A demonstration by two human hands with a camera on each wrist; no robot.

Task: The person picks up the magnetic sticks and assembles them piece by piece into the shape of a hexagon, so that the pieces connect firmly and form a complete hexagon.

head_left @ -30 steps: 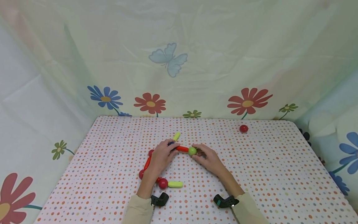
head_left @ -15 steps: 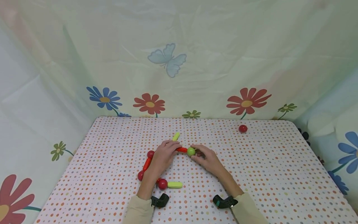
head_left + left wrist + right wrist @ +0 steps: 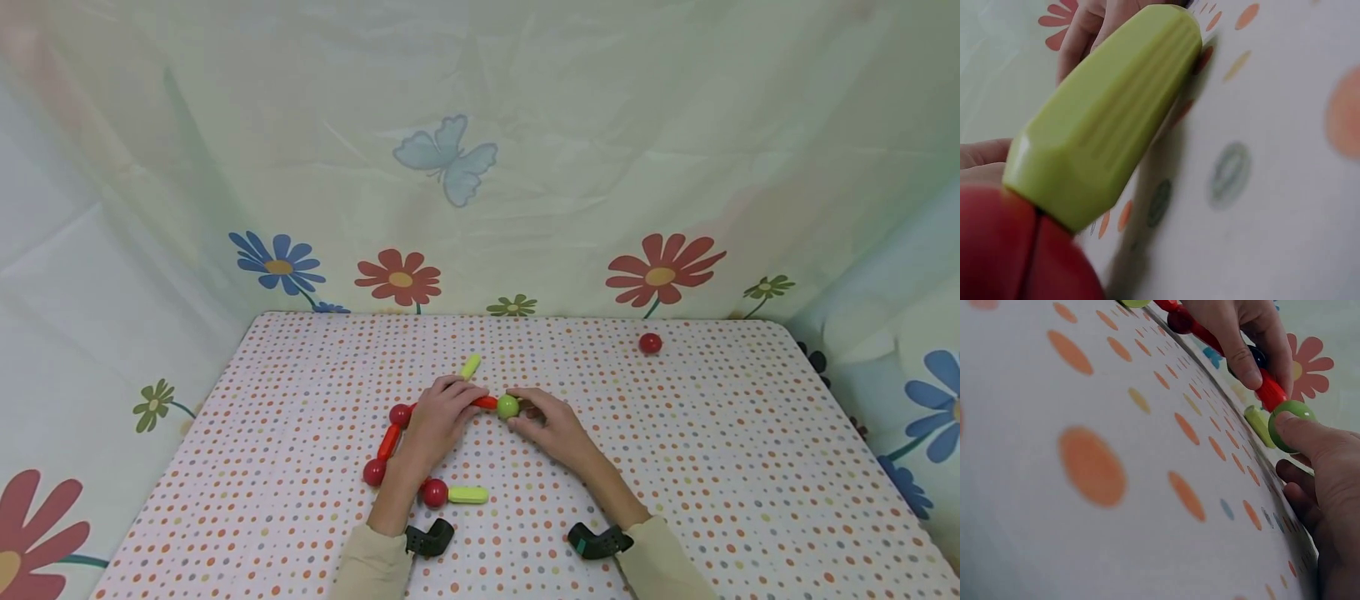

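A chain of red balls and rods point(image 3: 388, 442) curves round under my left forearm, with a yellow-green rod point(image 3: 468, 495) at its near end. My left hand point(image 3: 441, 417) grips the chain's far part; in the right wrist view its thumb and fingers are round a dark blue ball point(image 3: 1258, 356) and the base of a red rod point(image 3: 1270, 392). On that rod's other end sits a green ball point(image 3: 507, 407), pinched by my right hand point(image 3: 553, 423). Another yellow-green rod point(image 3: 471, 365) points away beyond my left fingers. The left wrist view shows the near rod point(image 3: 1107, 119) close up.
A loose red ball point(image 3: 650, 343) lies at the table's back right. The dotted tabletop point(image 3: 720, 467) ends at a flowered cloth backdrop point(image 3: 555, 192). Black wrist cameras sit on both wrists.
The green ball and my right hand have shifted slightly left. My left fingers have moved over the blue ball, which showed earlier in the head view. Less of the red rod shows.
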